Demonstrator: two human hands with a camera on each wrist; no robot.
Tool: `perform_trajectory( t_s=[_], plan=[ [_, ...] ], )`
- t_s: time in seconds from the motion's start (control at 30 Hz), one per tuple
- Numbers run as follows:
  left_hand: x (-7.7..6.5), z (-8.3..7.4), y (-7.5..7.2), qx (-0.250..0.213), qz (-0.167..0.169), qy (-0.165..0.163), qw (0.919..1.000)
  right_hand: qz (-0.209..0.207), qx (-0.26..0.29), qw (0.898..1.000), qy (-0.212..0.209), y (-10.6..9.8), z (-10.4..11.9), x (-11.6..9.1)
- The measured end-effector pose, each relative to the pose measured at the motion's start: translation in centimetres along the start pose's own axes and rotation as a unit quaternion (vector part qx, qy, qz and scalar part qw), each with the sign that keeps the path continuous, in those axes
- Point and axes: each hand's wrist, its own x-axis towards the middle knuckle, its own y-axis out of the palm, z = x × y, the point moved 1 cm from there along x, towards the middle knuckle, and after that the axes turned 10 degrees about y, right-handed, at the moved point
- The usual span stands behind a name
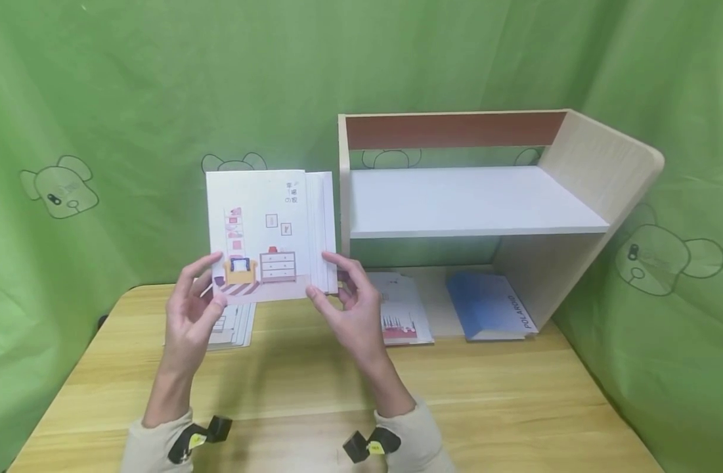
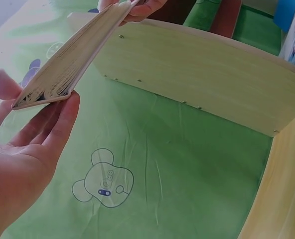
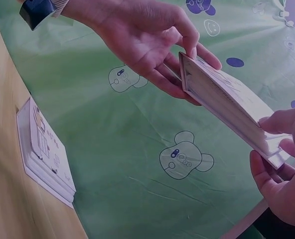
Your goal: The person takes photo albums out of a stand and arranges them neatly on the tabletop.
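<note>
A white illustrated book (image 1: 257, 226) with an armchair and a chest of drawers on its cover is held up above the table, cover facing me. At its lower left edge, my left hand (image 1: 188, 315) pinches it between thumb and fingers. My right hand (image 1: 356, 309) grips the lower right edge, thumb in front, where the page edges show. In the left wrist view the book (image 2: 70, 64) appears edge-on, its many pages closed together. The right wrist view has both my left hand (image 3: 142, 47) and right hand (image 3: 287, 184) on opposite ends of it.
A wooden shelf unit (image 1: 479, 200) with a white board stands back right. Beneath it lie a white illustrated book (image 1: 405, 309) and a blue-and-white book (image 1: 497, 305) marked POLAROID. More books (image 1: 234, 328) lie stacked behind my left hand on the wooden table (image 1: 503, 394). Green curtains (image 1: 160, 79) surround everything.
</note>
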Motion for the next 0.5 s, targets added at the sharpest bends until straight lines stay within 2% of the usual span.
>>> perform_trajectory(
  t_s=[0.23, 0.5],
  plan=[
    [0.11, 0.48, -0.29, 0.009, 0.001, 0.002, 1.0000, -0.002, -0.001, 1.000, 0.000, 0.08, -0.35, 0.18],
    [0.04, 0.94, -0.62, -0.009, 0.027, 0.011, 0.9995, -0.006, -0.004, 1.000, 0.007, 0.08, -0.87, 0.19]
  ],
)
